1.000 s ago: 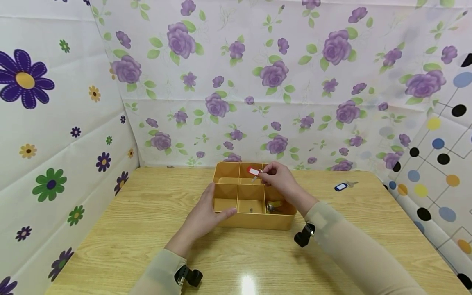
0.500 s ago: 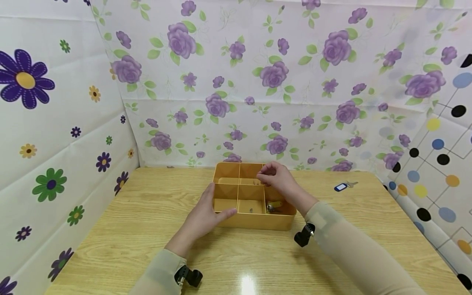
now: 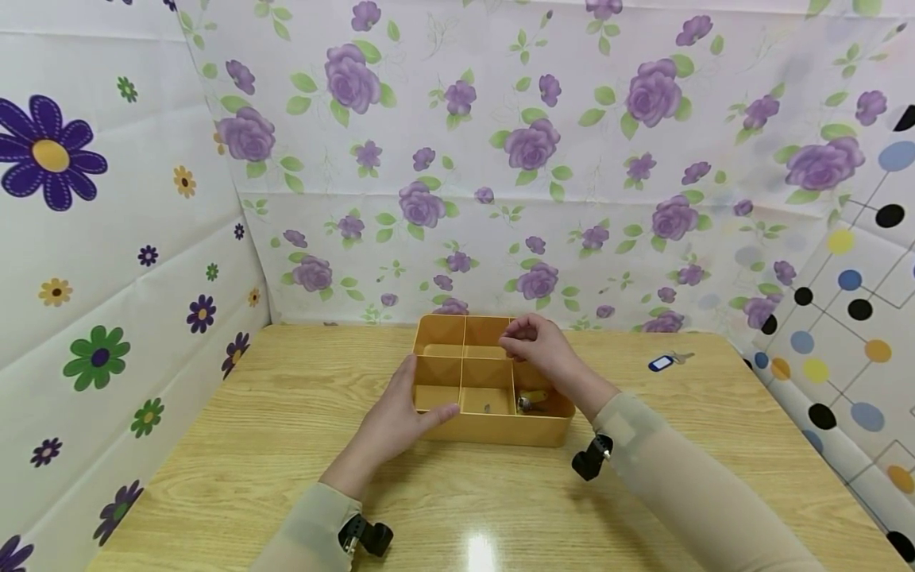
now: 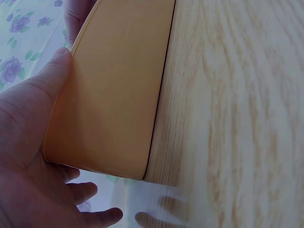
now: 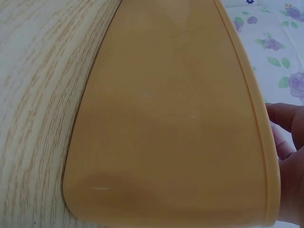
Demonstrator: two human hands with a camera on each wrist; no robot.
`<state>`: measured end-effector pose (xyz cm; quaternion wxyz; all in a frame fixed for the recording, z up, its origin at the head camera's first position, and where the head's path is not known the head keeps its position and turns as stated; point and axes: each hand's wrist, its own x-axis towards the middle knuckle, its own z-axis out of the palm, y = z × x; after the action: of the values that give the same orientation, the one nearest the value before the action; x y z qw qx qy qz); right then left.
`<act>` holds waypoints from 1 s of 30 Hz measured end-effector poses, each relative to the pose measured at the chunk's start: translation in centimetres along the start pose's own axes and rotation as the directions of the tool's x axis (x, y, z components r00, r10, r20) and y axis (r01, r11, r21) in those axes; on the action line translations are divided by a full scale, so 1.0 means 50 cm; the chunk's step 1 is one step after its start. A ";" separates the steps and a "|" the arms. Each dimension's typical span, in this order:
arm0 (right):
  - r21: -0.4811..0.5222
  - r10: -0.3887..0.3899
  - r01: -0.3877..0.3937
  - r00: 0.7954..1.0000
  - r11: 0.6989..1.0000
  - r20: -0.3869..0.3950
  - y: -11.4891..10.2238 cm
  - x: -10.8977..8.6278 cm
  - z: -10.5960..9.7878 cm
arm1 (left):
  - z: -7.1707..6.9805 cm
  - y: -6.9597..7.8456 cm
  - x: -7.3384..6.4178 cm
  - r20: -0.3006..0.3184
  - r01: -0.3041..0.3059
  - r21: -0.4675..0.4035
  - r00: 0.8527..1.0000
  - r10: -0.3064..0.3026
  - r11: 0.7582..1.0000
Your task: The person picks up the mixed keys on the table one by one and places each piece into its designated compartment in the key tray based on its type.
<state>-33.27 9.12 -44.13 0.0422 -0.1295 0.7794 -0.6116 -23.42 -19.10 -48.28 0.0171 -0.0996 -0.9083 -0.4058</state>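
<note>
An orange divided organizer box (image 3: 493, 430) stands on the wooden table. My left hand (image 3: 389, 421) rests against its left front corner, thumb at the front rim and straight fingers along the left side; in the left wrist view those fingers spread past the box end. My right hand (image 3: 545, 349) hovers over the back compartments, thumb and fingertips bent, nothing visible between them. In the right wrist view that hand (image 5: 289, 142) shows partly behind the box wall. A key with a yellow tag (image 3: 532, 397) lies in the front right compartment. The red-tagged key is out of sight.
A key with a blue tag (image 3: 662, 362) lies on the table (image 3: 643, 469) to the right of the box. A tiny grey piece (image 3: 488, 408) sits in the front middle compartment. Flower-patterned cloth (image 3: 457, 175) hangs behind the table.
The red-tagged key, pinched by my right hand a second ago, has left its fingers and dropped out of view over the back compartments. Both hands have stayed nearly still.
</note>
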 end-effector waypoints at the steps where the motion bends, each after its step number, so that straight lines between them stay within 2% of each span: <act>1: 0.001 -0.003 0.003 1.000 1.000 0.002 0.000 0.000 0.000 | 0.000 0.000 0.000 0.002 0.002 0.002 1.000 -0.002 1.000; 12: -0.010 -0.007 0.007 1.000 1.000 0.021 0.005 -0.001 -0.005 | 0.001 0.003 -0.001 0.009 0.019 0.011 1.000 -0.019 1.000; 30: -0.074 -0.056 0.057 0.998 0.996 0.014 -0.019 -0.033 -0.017 | -0.001 0.005 -0.003 0.014 0.026 0.021 1.000 -0.026 0.999</act>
<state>-31.75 10.13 -43.17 0.0246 -0.1567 0.7975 -0.5821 -23.22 -18.97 -48.07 0.0064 -0.0904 -0.9138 -0.3958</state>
